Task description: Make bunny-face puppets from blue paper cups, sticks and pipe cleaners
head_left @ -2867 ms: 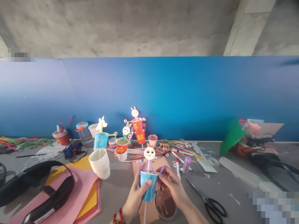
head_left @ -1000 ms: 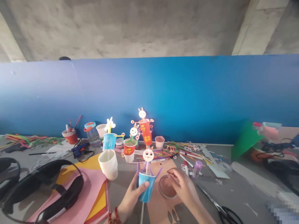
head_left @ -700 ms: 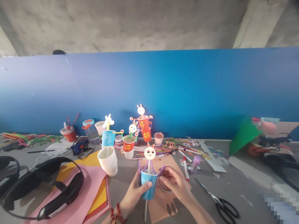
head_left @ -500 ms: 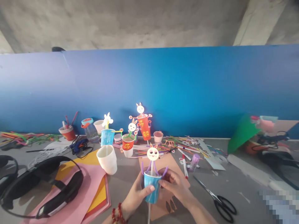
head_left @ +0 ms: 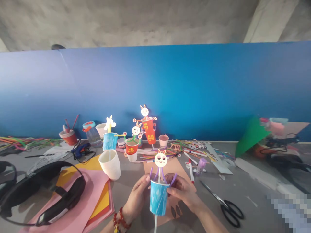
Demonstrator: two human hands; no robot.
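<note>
A blue-painted paper cup (head_left: 158, 198) stands upright on a white stick (head_left: 155, 223) in front of me. Above its rim, a round white rabbit face (head_left: 160, 160) sits on the stick. Purple pipe cleaners (head_left: 174, 180) run down from the face and stick out over both sides of the rim. My left hand (head_left: 138, 194) pinches the left pipe cleaner by the rim, its other fingers partly behind the cup. At the cup's upper right side, my right hand (head_left: 186, 193) grips with the thumb in front; its fingertips are hidden near the right pipe cleaner.
Scissors (head_left: 224, 204) lie at right, a purple glue stick (head_left: 201, 167) behind them. Brown paper (head_left: 179, 168) lies under the hands. At left are a white cup (head_left: 110, 166), coloured paper (head_left: 97, 194) and a black headset (head_left: 65, 194). Rabbit cup figures (head_left: 148, 131) stand behind.
My left hand has shifted from the cup's front up to the left pipe cleaner, its thumb leaving the cup wall. My right hand stays at the right side. The view has tilted slightly.
</note>
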